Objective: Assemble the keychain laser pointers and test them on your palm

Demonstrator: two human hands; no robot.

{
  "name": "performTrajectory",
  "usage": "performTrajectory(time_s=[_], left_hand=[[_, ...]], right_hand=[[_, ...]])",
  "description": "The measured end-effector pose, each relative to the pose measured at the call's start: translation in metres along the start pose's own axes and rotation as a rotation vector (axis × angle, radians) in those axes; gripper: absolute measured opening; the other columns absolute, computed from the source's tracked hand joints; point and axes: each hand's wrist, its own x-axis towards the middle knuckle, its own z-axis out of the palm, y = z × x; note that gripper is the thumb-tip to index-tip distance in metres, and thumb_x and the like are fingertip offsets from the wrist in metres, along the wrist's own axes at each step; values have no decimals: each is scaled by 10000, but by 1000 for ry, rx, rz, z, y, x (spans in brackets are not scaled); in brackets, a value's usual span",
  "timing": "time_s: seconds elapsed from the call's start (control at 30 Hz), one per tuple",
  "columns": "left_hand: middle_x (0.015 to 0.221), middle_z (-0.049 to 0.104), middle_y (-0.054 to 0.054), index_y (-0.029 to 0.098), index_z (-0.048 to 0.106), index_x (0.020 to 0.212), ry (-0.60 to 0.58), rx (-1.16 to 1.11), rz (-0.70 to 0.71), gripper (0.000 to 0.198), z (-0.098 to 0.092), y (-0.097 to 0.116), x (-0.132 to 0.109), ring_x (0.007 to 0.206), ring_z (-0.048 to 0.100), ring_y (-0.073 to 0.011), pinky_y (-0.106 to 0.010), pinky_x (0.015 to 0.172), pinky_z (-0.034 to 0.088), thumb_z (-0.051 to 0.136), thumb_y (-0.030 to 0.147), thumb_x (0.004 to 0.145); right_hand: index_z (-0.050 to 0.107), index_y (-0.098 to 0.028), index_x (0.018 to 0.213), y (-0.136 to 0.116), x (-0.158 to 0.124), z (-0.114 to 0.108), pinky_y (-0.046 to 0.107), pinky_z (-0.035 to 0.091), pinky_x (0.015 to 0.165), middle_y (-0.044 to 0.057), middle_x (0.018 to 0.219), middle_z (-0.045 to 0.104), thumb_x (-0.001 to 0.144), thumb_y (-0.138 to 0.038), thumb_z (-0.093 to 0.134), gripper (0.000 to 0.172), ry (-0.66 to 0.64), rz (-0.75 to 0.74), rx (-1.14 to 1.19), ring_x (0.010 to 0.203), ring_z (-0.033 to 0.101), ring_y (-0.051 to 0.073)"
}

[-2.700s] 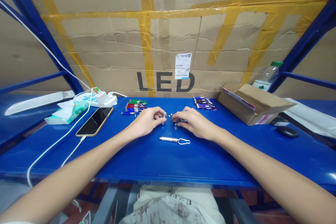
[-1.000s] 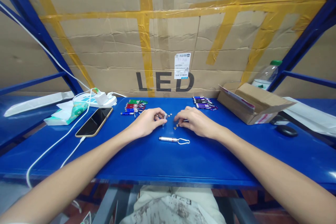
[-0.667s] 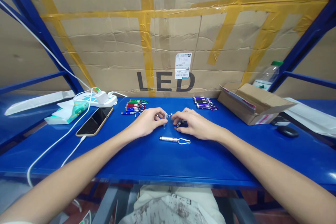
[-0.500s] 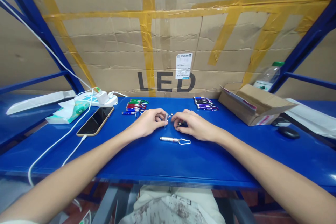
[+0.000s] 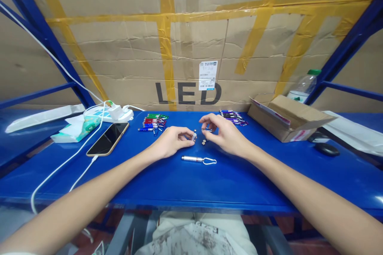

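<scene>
Pinched between the thumb and fingers of our left hand (image 5: 176,142) is a small pale cylinder (image 5: 194,137), held roughly upright above the table (image 5: 167,187); its lower end is too small for us to make out. Our right hand (image 5: 226,135) is looser in the head view: thumb and forefinger curl toward each other with a gap between them, and a tiny bright bit shows there, but we cannot tell whether the fingers have hold of it. Just below those fingertips, a few small round discs (image 5: 204,142) lie close together on the table, and one more disc (image 5: 195,130) shows just beyond the cylinder. Nearer to us, apart from both hands, a silver pen-shaped tube (image 5: 192,159) lies flat, its wire clip (image 5: 210,161) pointing right. As for how far along we are, we judge the work to be partway: the cylinder is in hand, the discs lie loose, and the silver tube is untouched. Beyond our left hand lies a row of green, red and blue tubes (image 5: 150,121), clips attached; beyond our right, a purple and black group (image 5: 231,121). Both sets look whole, though whether either is finished we cannot tell. What remains, in our judgement, is whatever concerns the held cylinder and the loose discs.
</scene>
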Motion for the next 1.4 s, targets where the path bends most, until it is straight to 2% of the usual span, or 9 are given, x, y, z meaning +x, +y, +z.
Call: performTrajectory(time_s=[0.27, 0.57, 0.87, 1.13, 1.4], left_hand=[[1024, 830, -65, 165, 820, 1075, -67, -49, 36, 238, 3, 1, -3, 935, 753, -222, -322, 882, 568, 780, 304, 886], [1038, 836, -30, 194, 840, 1066, -16, 69, 114, 201, 2, 5, -3, 859, 711, -185, -285, 822, 532, 767, 275, 897], [1022, 834, -48, 188, 816, 1048, -29, -6, 94, 183, 4, 3, -3, 974, 772, -226, -313, 900, 571, 771, 276, 894], [921, 805, -22, 188, 817, 1009, -23, 136, 133, 200, 3, 3, -5, 785, 666, -170, -262, 719, 484, 758, 358, 922], [967, 820, -18, 203, 824, 1041, -12, 192, 142, 195, 2, 6, -6, 768, 648, -169, -261, 721, 476, 749, 349, 935]], right_hand=[[607, -241, 1289, -13, -4, 7, 366, 599, 902, 52, 1097, 725, 1030, -268, 625, 262, -26, -88, 211, 963, 716, 195], [626, -233, 1278, -15, -2, 0, 360, 625, 877, 51, 1063, 717, 994, -195, 621, 287, 70, -110, 178, 922, 722, 186], [631, -234, 1294, -16, -3, 2, 373, 629, 887, 54, 1076, 729, 1021, -261, 646, 275, -6, -99, 249, 928, 724, 188], [637, -228, 1300, -13, -3, 6, 372, 632, 889, 60, 1081, 752, 1048, -288, 633, 259, -63, -78, 273, 935, 738, 189], [648, -231, 1299, -10, -3, 6, 385, 636, 910, 68, 1102, 764, 1051, -311, 648, 260, -74, -51, 281, 955, 748, 197]])
